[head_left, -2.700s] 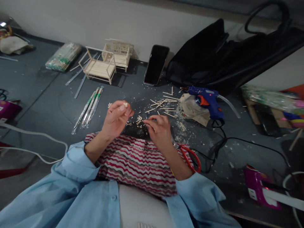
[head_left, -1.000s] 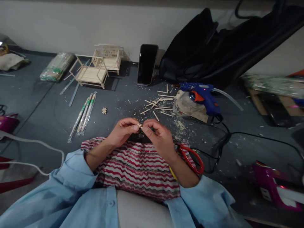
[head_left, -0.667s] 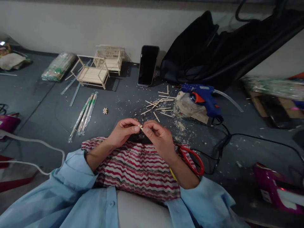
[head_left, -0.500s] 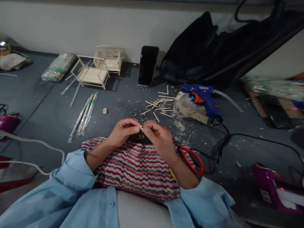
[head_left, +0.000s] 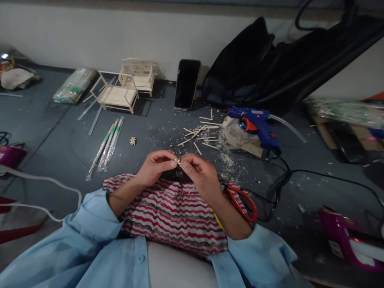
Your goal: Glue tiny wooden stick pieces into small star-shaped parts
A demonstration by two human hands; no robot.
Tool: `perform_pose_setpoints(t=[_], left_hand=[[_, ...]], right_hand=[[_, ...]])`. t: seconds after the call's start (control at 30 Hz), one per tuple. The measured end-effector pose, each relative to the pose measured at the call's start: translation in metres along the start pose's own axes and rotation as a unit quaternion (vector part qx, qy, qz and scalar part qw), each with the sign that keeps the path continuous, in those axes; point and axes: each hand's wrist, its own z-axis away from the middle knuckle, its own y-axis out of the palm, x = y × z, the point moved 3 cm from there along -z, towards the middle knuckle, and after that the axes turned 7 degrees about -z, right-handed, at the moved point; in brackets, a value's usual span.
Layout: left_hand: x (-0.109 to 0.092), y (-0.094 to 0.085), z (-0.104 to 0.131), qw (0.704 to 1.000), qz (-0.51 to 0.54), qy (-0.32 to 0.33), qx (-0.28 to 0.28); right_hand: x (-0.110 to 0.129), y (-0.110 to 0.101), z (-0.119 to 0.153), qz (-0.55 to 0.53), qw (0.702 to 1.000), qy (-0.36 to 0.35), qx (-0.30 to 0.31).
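Note:
Between the fingertips of both hands is a small pale wooden piece [head_left: 178,161], partly covered by the fingers. My left hand [head_left: 156,166] pinches it from the left, thumb and forefinger together. My right hand [head_left: 200,173] grips it from the right in the same way. A small star-shaped wooden piece [head_left: 133,141] lies on the dark table to the left. Short thin sticks [head_left: 198,132] are scattered beyond my hands. Under my wrists a striped red and white cloth [head_left: 177,212] covers my lap.
Miniature wooden furniture [head_left: 117,96], wrapped sticks [head_left: 108,146] and an upright phone [head_left: 187,84] stand or lie further back. A blue glue gun [head_left: 255,120] rests at the right. Red-handled scissors [head_left: 244,202] are beside my right forearm.

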Motion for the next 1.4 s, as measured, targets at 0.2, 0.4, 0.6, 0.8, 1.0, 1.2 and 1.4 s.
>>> perform_pose_setpoints(t=[0.2,0.4,0.6,0.8,1.0,1.2,1.4], left_hand=[[-0.0001,0.0,0.0004,1.0,-0.003,0.005,0.004],[-0.0011,0.0002,-0.0001,1.0,-0.002,0.009,-0.001],[-0.0004,0.001,0.0003,1.0,0.002,0.005,-0.002],[0.0002,0.002,0.0005,1.0,0.013,-0.014,-0.014],[-0.0001,0.0017,0.0006,1.0,0.002,-0.008,-0.022],[-0.0001,0.0009,0.0005,1.0,-0.001,0.001,-0.012],[-0.0011,0.0016,0.0007,1.0,-0.002,-0.001,-0.016]], right_hand=[[-0.0005,-0.0002,-0.0002,0.0,1.0,0.003,-0.005],[0.0001,-0.0001,-0.0001,0.003,1.0,0.008,0.002],[0.0003,0.0006,0.0,-0.001,1.0,0.009,0.001],[-0.0003,0.0007,-0.0002,-0.009,1.0,0.005,0.002],[0.0001,0.0,-0.0007,-0.004,1.0,0.006,0.0],[-0.0006,0.0009,0.0001,-0.011,1.0,0.01,-0.005],[-0.0029,0.0013,0.0007,-0.014,1.0,0.019,-0.014]])
